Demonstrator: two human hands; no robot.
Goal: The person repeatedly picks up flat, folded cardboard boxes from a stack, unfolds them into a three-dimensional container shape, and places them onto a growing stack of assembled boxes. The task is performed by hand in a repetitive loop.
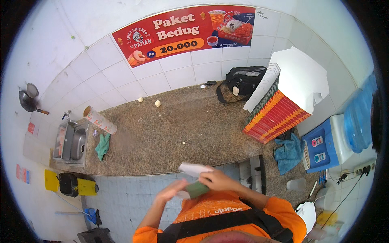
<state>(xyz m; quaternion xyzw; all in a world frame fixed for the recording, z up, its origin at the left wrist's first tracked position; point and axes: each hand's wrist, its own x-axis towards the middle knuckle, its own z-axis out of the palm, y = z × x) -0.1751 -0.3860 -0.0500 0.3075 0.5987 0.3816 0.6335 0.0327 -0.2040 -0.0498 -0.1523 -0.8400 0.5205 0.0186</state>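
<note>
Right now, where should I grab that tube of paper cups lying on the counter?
Grip the stack of cups around its middle, coming down from above. It lies on its side on the granite counter beside the sink, so the round body is open to fingers on both sides.

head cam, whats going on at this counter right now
A person in an orange shirt stands at a speckled stone counter, holding a flat piece of card, white outside and green inside, between both hands. The left hand supports it from below, and the right hand grips its top. A tall stack of flat red and white cartons leans by the wall.
</note>
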